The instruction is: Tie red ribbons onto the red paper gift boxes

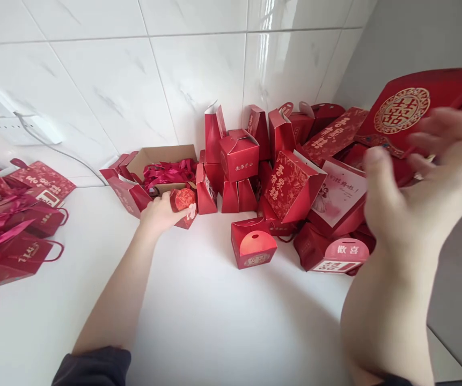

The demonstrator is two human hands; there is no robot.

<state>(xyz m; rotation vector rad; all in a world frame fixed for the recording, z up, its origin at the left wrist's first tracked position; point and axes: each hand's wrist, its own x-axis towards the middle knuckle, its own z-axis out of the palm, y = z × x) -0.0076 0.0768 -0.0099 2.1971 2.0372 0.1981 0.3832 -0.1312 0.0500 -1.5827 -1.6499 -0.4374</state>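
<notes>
My left hand (pixel 159 212) is closed around a small red gift box (pixel 184 199) with a round patterned front, just before an open-topped box (pixel 164 153) of dark-red ribbons (pixel 170 172). Raised at the right, my right hand (pixel 419 187) has its thumb and fingers apart, slightly blurred, and nothing shows in its grip. Behind its fingers is a large red gift box (pixel 402 110) with a round gold emblem; whether they touch I cannot tell. A red box with an orange rounded flap (pixel 254 247) stands on the white table between my hands.
Red gift boxes (pixel 239 155) are stacked against the tiled wall (pixel 198 69), continuing into a heap (pixel 295 185) at the right. More red boxes with ribbons and cord handles (pixel 17 252) lie at the left. A grey cable (pixel 70 153) runs from a wall socket (pixel 27 130) to the white table (pixel 214 316).
</notes>
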